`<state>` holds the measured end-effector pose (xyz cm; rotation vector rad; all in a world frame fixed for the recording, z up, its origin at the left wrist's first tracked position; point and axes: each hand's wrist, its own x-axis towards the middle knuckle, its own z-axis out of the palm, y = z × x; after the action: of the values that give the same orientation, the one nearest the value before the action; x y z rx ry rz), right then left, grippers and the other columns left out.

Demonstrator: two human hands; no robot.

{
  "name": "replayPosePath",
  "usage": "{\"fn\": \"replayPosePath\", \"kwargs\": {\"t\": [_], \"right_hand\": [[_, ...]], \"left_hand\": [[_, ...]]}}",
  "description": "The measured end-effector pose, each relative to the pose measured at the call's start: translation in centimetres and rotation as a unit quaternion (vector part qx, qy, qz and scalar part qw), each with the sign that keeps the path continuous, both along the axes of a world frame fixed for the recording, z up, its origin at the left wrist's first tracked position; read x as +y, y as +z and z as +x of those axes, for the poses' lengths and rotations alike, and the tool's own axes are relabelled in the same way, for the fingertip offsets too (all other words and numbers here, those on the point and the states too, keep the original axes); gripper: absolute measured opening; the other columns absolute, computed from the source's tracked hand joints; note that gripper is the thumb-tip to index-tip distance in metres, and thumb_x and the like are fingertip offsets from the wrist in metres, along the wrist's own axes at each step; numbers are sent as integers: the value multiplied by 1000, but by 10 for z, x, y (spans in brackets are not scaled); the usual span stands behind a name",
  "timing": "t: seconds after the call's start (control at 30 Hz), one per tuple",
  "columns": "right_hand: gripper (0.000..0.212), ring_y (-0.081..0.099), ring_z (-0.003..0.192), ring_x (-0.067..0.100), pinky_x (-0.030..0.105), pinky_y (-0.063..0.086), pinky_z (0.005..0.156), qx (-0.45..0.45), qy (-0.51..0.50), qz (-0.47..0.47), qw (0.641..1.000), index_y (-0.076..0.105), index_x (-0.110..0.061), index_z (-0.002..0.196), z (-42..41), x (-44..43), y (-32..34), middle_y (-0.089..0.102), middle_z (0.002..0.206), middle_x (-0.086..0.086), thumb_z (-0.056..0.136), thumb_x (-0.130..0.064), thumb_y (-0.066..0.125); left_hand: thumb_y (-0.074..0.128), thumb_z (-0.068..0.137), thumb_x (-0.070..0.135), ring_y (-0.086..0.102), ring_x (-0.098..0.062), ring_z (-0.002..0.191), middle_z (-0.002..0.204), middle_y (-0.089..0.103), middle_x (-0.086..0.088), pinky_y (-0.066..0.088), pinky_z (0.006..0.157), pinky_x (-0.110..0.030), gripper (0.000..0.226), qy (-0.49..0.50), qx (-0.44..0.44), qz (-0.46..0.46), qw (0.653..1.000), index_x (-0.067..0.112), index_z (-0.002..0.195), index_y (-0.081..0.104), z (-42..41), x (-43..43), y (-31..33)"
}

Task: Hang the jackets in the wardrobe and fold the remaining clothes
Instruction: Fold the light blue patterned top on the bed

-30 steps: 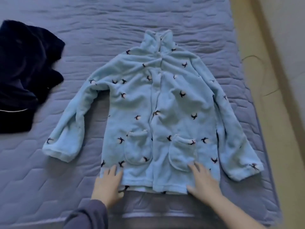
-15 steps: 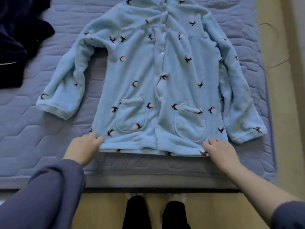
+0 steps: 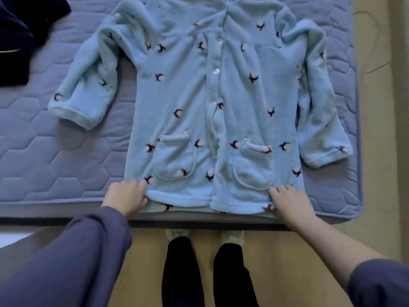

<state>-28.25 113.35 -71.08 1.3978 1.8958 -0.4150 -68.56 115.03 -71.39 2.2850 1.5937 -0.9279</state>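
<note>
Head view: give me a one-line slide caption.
The blue fleece top lies spread on a quilted mattress, left hand and right hand holding its hem corners.

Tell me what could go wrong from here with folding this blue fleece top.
1. The hem of the light blue bird-print fleece top lies at the edge of the blue-grey quilted mattress, where the left hand and right hand hold its corners; a pull may slide it off.
2. Its left-side sleeve is bunched at the shoulder; folding now may trap creases.
</note>
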Motion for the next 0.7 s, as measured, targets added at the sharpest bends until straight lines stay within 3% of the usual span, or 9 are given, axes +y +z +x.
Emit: {"fn": "replayPosePath", "kwargs": {"t": [0.07, 0.13, 0.23, 0.3, 0.37, 0.43, 0.5, 0.6, 0.7], "right_hand": [[43, 59, 69, 26, 31, 36, 52, -24, -3, 23, 999, 56, -14, 92, 7, -4, 0, 57, 80, 5, 59, -9, 81], [36, 58, 83, 24, 32, 37, 57, -80, -50, 43, 995, 49, -16, 104, 13, -11, 2, 55, 96, 3, 75, -9, 69], [28, 59, 92, 19, 27, 38, 59, -139, -87, 13, 986, 35, -16, 115, 25, -19, 1, 50, 110, 2, 91, -10, 49], [27, 64, 81, 20, 28, 38, 53, -122, -102, 13, 987, 39, -13, 110, 29, -26, 0, 55, 104, 5, 89, -4, 52], [24, 66, 70, 26, 30, 38, 50, -92, -96, 40, 990, 44, -8, 103, 38, -33, -2, 59, 92, 10, 85, 2, 57], [19, 65, 84, 29, 33, 41, 58, -86, -167, 11, 982, 41, -10, 108, 49, -38, -2, 59, 102, 10, 91, -2, 44], [23, 59, 95, 34, 34, 40, 67, -58, -326, -15, 943, 40, -12, 113, 58, -36, -4, 59, 109, 15, 90, -7, 39], [32, 56, 100, 36, 36, 40, 72, -40, -439, -18, 897, 41, -16, 118, 61, -34, -7, 58, 111, 17, 87, -11, 42], [25, 57, 93, 36, 37, 41, 68, -26, -423, 45, 904, 38, -12, 106, 53, -39, -4, 55, 108, 14, 84, -10, 50]], "left_hand": [[86, 42, 1, 55, -29, 37, 50, 53, -9, 36, 39, -27, 40, -10, -42, 53, 998, 9, 66, 55, -9, -6, -3], [83, 30, -10, 50, -28, 30, 43, 48, -11, 32, 38, -25, 44, 4, -38, 89, 995, 7, 57, 53, -13, -13, -3], [67, 73, 4, 68, -28, 65, 74, 66, -6, 41, 52, -30, 21, 49, 51, 42, 997, 13, 88, 55, -13, -22, -1], [45, 89, 10, 68, -20, 89, 94, 68, 0, 42, 64, -29, 17, 71, 125, -26, 989, 19, 103, 47, -16, -28, 2], [40, 91, 10, 66, -21, 93, 99, 67, 1, 45, 68, -30, 18, 108, 133, -35, 985, 18, 106, 44, -22, -33, 3], [41, 91, 10, 62, -27, 94, 103, 64, -6, 43, 69, -33, 15, 252, 96, -54, 961, 16, 104, 44, -35, -34, -3], [46, 88, 12, 56, -35, 98, 108, 59, -18, 39, 74, -35, 14, 434, 31, -97, 895, 13, 102, 47, -48, -32, -8], [50, 89, 12, 53, -40, 104, 117, 56, -26, 37, 77, -37, 23, 546, -18, -100, 832, 8, 111, 49, -57, -33, -7], [57, 84, 14, 56, -42, 98, 111, 54, -23, 38, 70, -41, 30, 511, 16, -4, 859, 9, 109, 42, -38, -37, 6]]}}
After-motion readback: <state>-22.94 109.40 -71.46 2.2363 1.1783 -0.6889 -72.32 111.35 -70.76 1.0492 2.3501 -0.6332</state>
